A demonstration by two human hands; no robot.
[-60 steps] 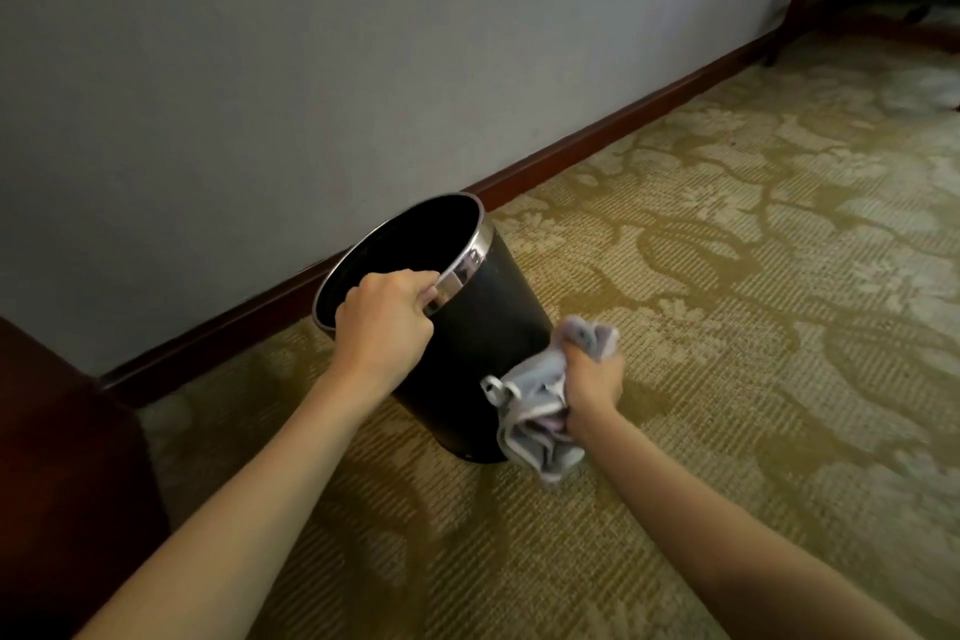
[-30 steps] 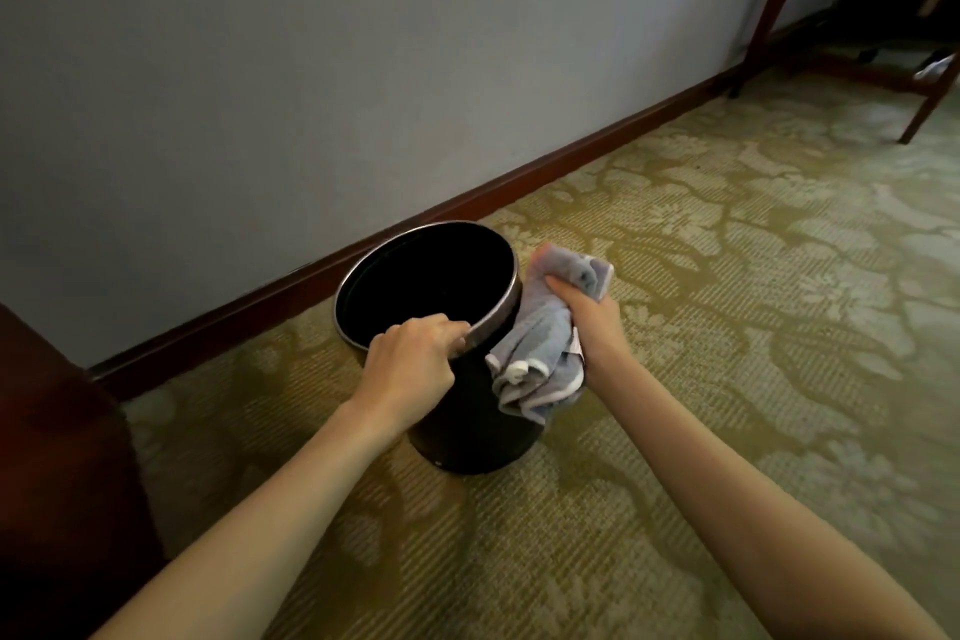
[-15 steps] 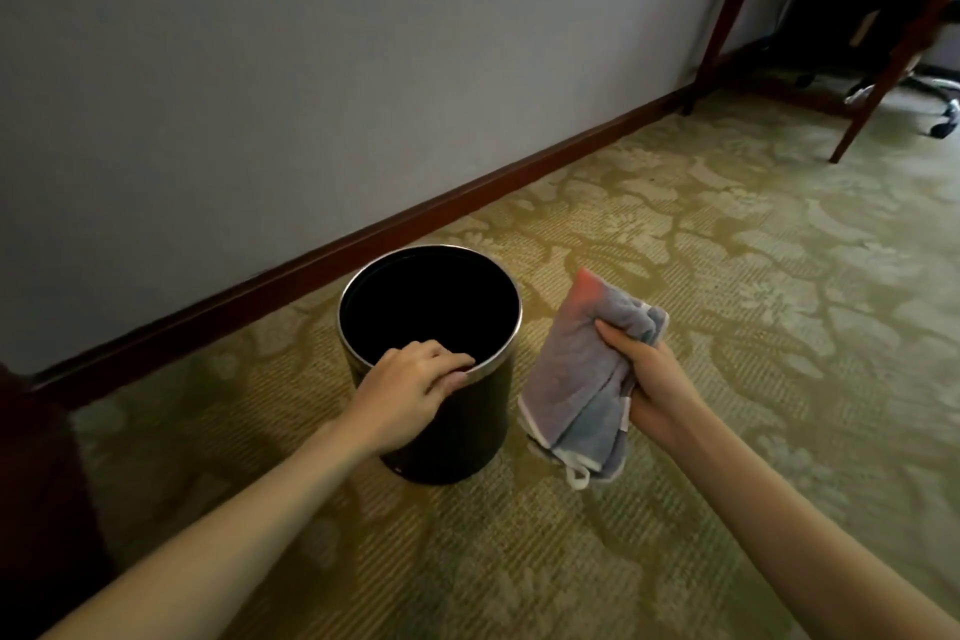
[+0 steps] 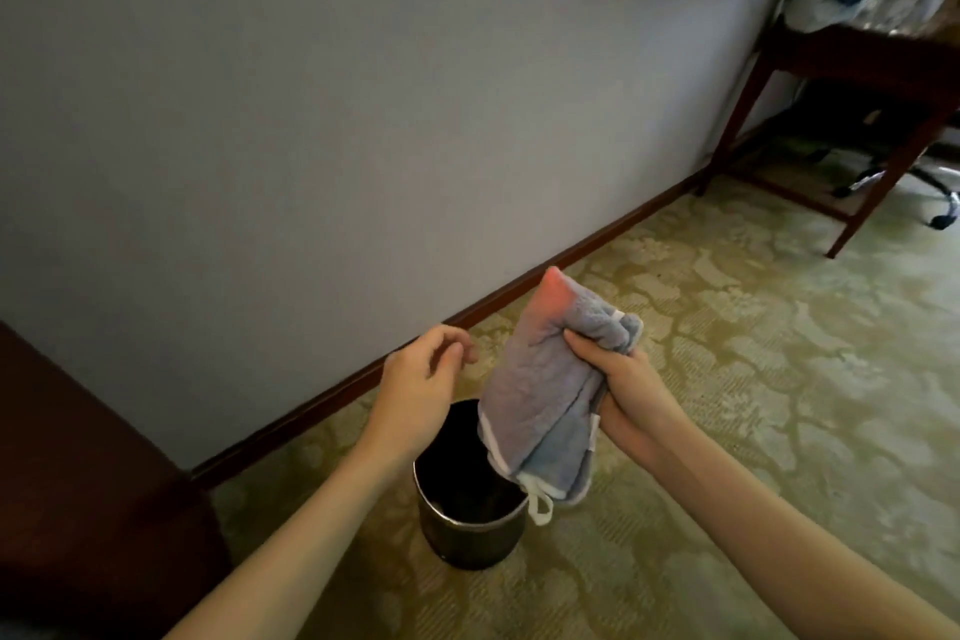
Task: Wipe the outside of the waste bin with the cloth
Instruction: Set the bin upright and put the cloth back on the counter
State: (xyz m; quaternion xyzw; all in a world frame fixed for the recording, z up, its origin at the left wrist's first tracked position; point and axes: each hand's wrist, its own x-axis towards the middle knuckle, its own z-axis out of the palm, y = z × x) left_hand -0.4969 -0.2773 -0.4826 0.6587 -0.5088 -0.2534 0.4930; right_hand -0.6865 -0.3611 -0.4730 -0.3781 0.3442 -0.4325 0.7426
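Note:
The black waste bin [image 4: 470,538] with a metal rim stands upright on the patterned carpet, low in the middle of the head view. My right hand [image 4: 618,379] is shut on a grey-blue cloth [image 4: 545,390], held up in the air above the bin's right side; the cloth hangs down and hides part of the rim. My left hand [image 4: 421,379] hovers above the bin's left side, off the rim, with its fingers loosely apart and nothing in them.
A grey wall with a dark wooden skirting board [image 4: 519,286] runs behind the bin. Dark wooden furniture [image 4: 78,483] stands at the left. A wooden table [image 4: 857,68] with bags on it and a chair base [image 4: 930,203] are at the far right.
My left hand has let go of the bin's rim and risen. My right hand has lifted the cloth higher. The view has tilted up and the bin stands upright on the floor.

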